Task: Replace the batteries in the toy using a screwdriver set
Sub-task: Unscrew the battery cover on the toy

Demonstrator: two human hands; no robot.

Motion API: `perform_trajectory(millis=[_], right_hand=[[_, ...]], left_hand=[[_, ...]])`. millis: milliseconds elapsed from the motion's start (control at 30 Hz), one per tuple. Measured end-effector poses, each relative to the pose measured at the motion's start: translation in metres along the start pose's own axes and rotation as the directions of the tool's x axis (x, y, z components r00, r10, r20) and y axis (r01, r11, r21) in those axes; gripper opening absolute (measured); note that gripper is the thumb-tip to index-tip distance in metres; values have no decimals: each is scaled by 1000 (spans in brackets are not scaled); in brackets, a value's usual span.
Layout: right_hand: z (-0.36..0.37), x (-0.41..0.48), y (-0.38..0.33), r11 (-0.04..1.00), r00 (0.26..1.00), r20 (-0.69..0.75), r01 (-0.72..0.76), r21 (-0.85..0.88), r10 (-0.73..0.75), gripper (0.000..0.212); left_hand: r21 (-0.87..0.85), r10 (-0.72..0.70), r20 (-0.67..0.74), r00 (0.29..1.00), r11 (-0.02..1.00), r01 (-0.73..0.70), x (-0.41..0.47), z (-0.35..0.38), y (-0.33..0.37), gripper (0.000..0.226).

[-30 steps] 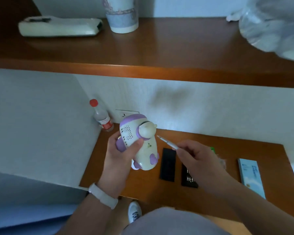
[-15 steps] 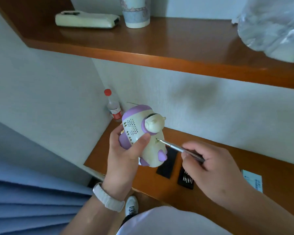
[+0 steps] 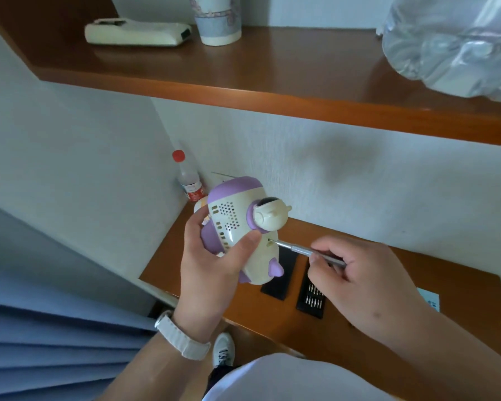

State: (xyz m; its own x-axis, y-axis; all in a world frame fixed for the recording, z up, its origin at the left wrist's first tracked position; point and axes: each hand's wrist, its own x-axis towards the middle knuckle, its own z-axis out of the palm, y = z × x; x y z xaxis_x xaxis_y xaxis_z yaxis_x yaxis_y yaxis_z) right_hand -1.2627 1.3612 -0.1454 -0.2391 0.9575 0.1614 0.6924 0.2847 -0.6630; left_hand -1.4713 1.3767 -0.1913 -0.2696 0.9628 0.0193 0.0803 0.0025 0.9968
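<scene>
Overhead, a wooden shelf (image 3: 272, 82) spans the view, carrying a clear bag (image 3: 451, 44) at right, with a cup (image 3: 217, 21) and a white handset (image 3: 136, 33) at left. Below it a desk (image 3: 373, 337) sits against the wall. The left hand (image 3: 211, 261) wraps around the toy (image 3: 243, 224) and holds it in the air above the desk's left part, thumb pressed on the cream shell beside the speaker holes. The right hand (image 3: 359, 279) pinches the screwdriver (image 3: 310, 250) between thumb and fingers, its tip touching a small hole in the shell just right of that thumb. Under the hands lie a black bit tray (image 3: 311, 296) and, just left of it, a black lid (image 3: 281, 282). A red-capped bottle (image 3: 188, 180) stands in the corner.
</scene>
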Motion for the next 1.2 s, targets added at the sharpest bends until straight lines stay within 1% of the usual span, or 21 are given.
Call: perform_trajectory(millis=[133, 267, 367, 500, 733, 867, 1000, 1067, 1133, 1200], right_hand=[[-7, 2, 1, 999, 1000, 5, -21, 28, 21, 22], [-12, 5, 1, 998, 999, 7, -50, -37, 51, 38], [-17, 6, -1, 996, 997, -10, -72, -49, 72, 43], [-22, 10, -3, 995, 997, -2, -75, -72, 75, 44], [-27, 16, -8, 994, 1000, 6, 0, -107, 1, 39], [-29, 17, -6, 996, 999, 11, 37, -80, -36, 33], [-29, 18, -3, 997, 998, 33, 57, -56, -55, 23], [-28, 18, -3, 997, 998, 17, 58, -50, -58, 20], [-27, 17, -2, 997, 999, -11, 52, -55, -53, 24], [-26, 17, 0, 995, 998, -31, 48, -84, -51, 39]], left_hand=[[15, 41, 23, 999, 999, -41, 2, 5, 5, 88], [37, 52, 21, 998, 998, -53, 3, 10, 9, 86], [64, 74, 25, 997, 995, -75, 2, 14, 12, 85], [95, 113, 35, 993, 989, -116, 1, 15, 19, 85], [138, 183, 19, 983, 973, -184, 0, 11, 27, 86], [134, 184, 10, 983, 974, -184, 0, 10, 28, 78], [137, 180, 17, 984, 974, -180, -1, 12, 26, 79], [129, 169, 17, 985, 977, -170, -2, 13, 24, 81], [127, 163, 18, 987, 978, -164, -3, 14, 23, 82], [128, 157, 20, 987, 979, -158, -3, 16, 23, 84]])
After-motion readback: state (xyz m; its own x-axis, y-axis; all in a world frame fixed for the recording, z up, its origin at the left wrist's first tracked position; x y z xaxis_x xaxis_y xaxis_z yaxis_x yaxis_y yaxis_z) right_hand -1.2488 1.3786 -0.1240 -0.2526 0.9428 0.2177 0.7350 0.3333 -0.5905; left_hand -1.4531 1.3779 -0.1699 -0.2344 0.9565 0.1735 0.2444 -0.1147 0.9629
